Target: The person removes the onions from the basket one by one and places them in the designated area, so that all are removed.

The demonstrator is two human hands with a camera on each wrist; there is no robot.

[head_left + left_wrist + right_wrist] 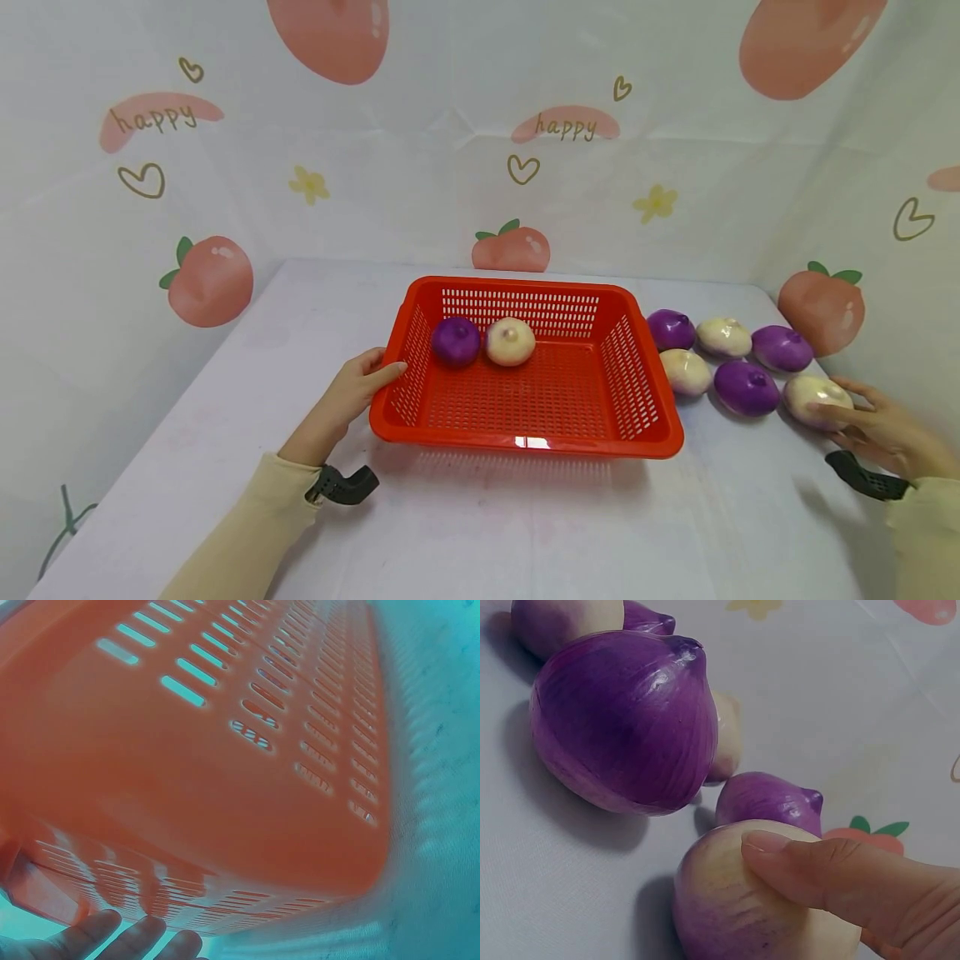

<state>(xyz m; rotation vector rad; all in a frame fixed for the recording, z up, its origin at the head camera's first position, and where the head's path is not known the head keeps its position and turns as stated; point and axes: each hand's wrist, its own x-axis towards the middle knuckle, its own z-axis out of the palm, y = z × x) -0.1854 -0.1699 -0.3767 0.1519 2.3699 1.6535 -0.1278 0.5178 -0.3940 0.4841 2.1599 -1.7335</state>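
Note:
A red plastic basket [525, 442] with slotted walls stands on the table. My left hand [356, 392] grips its left rim, thumb over the top and fingers outside; those fingers [135, 937] show beneath the rim in the left wrist view. Inside lie a purple onion [456, 342] and a cream onion [510, 342], side by side at the back left. At the far right, my right hand [892, 425] holds a cream-and-purple onion [816, 398], thumb pressed on its near face and fingers round the far side. In the right wrist view that onion [720, 900] stands close over the table.
Right of the basket, two rows of onions lie on the white table [480, 533]: purple ones [746, 388] and cream ones [724, 337] alternate. The front one nearest the basket, a cream onion [686, 372], sits against its right wall. Printed fabric [420, 192] hangs behind.

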